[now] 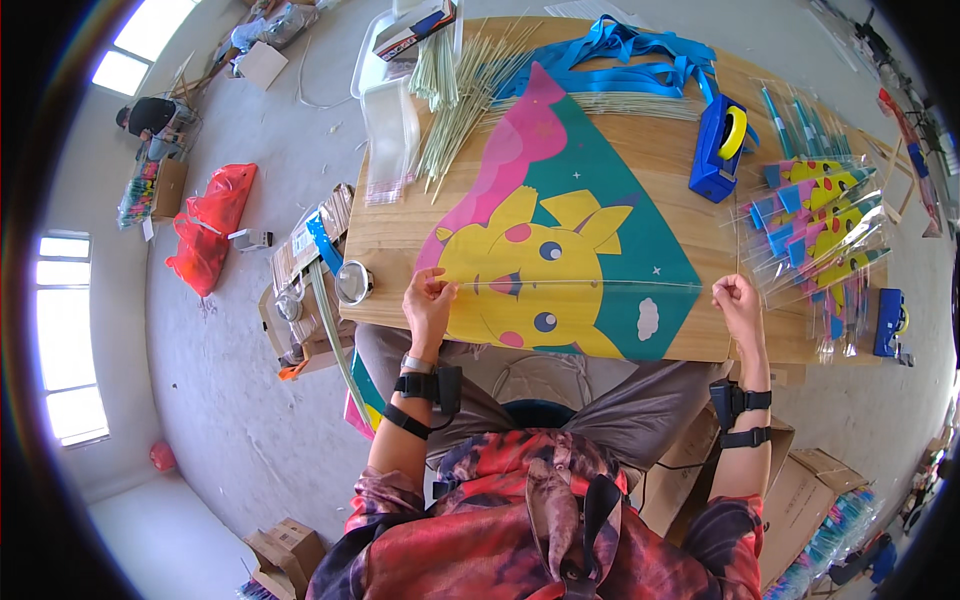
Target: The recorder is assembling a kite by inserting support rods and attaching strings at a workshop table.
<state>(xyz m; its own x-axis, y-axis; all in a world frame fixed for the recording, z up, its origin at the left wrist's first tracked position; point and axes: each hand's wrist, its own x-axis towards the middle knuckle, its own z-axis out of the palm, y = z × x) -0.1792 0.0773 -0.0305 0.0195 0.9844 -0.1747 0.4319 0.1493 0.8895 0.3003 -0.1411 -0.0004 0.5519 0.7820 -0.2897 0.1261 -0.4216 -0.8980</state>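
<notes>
A diamond-shaped kite sheet (pixel 560 240), pink and teal with a yellow cartoon figure, lies on the wooden table before me. Across it, from left to right, runs a thin pale stick (pixel 560 283). My left hand (pixel 428 305) is closed at the sheet's left edge, thumb and fingers pinching the stick's left end. Just beyond the right corner, my right hand (pixel 738 305) is closed in a pinch at the stick's other end. The exact grip there is too small to make out fully.
A bundle of thin sticks (pixel 470 95), blue ribbon (pixel 620 75) and clear bags (pixel 390 140) lie at the back of the table (pixel 400 240). A blue tape dispenser (pixel 715 150) stands right, beside packed kites (pixel 825 215). A small round tin (pixel 353 283) sits left.
</notes>
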